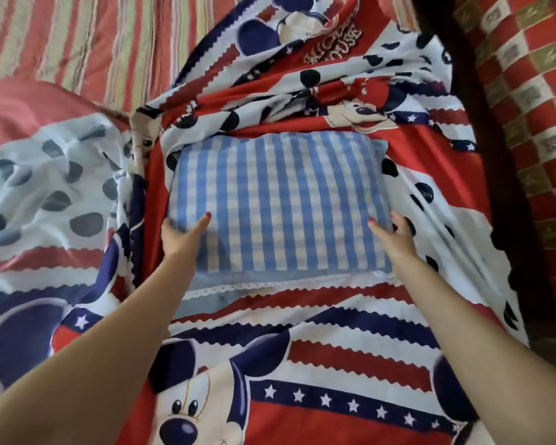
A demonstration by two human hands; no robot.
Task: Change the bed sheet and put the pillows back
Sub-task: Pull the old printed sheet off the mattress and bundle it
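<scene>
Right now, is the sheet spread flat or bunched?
Bunched. The sheet is heaped in folds left and behind the pillow, leaving striped mattress bare.

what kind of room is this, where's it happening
Most likely a bedroom at home. A blue checked pillow lies on a rumpled cartoon-mouse bed sheet, with a striped mattress bare beyond it. The left hand and right hand hold the pillow's sides.
</scene>
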